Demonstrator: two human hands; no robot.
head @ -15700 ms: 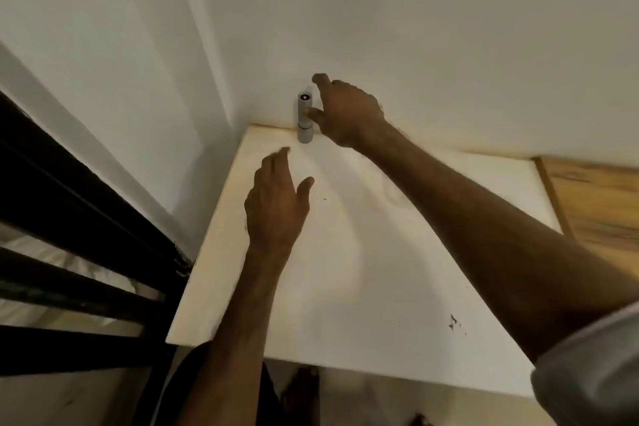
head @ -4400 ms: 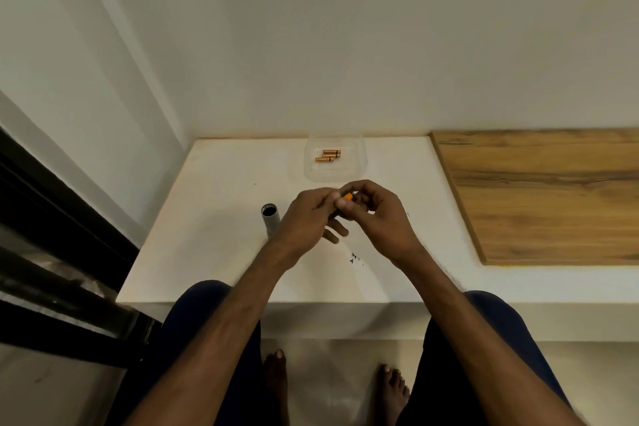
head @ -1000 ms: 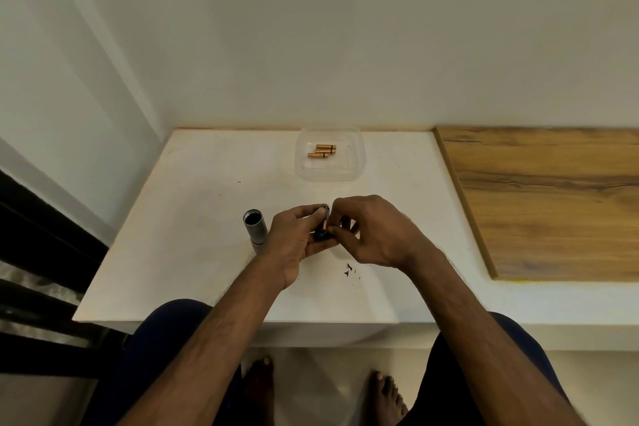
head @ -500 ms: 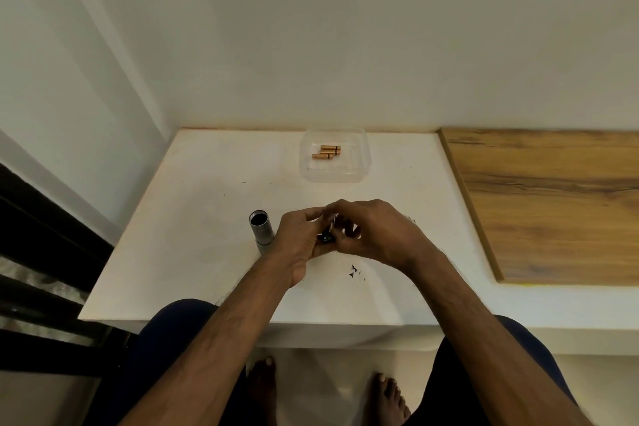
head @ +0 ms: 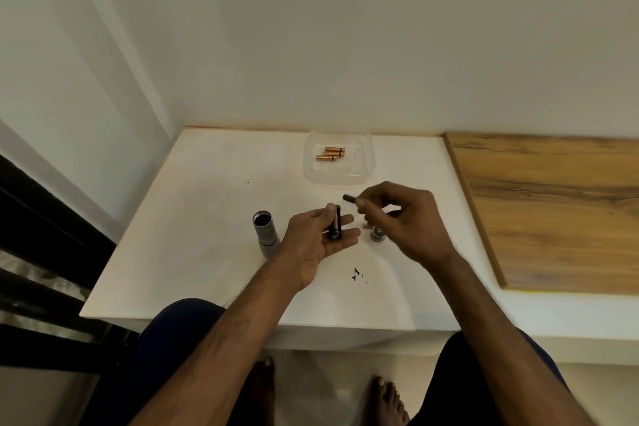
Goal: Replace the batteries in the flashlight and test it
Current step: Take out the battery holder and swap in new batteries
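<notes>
Person seated at white table (head: 193, 252), knees under near edge, bare feet on floor below.

Small dark scuff marks (head: 356, 275) on tabletop, approx. centre, nearer the near edge than anything else on it.

L hand (head: 313, 242): palm up over table centre, fingers loosely curled round black battery holder (head: 335, 227). Thumb pressed on holder's far end, fingertips under it. Holder lies lengthwise, pointing away from person; one battery w/ pale side visible seated in it. How many slots filled: can't tell.

Flashlight body (head: 264, 232): silver tube, just left of L hand, standing w/ open dark end up, tilted a little toward far-left corner. Base partly hidden behind L wrist. Not held.

Tail cap (head: 378, 233): small round grey piece, flat on table betw. the two hands, under R fingers but apart from them.

R hand (head: 403, 218): raised over table right of centre, thumb + forefinger pinched together on a dark battery (head: 350, 198) that sticks out to the left toward holder's far end. Motion blur here; battery markings unreadable. Other fingers curled in.

Clear plastic tray (head: 366, 162): near far edge, approx. centre, close to wall. Inside: three copper-top batteries (head: 330, 154) lying side by side in tray's left half, long axes left-right.

Wood-grain panel (head: 553, 211) covers surface right of the white top, well clear of all parts.
</notes>
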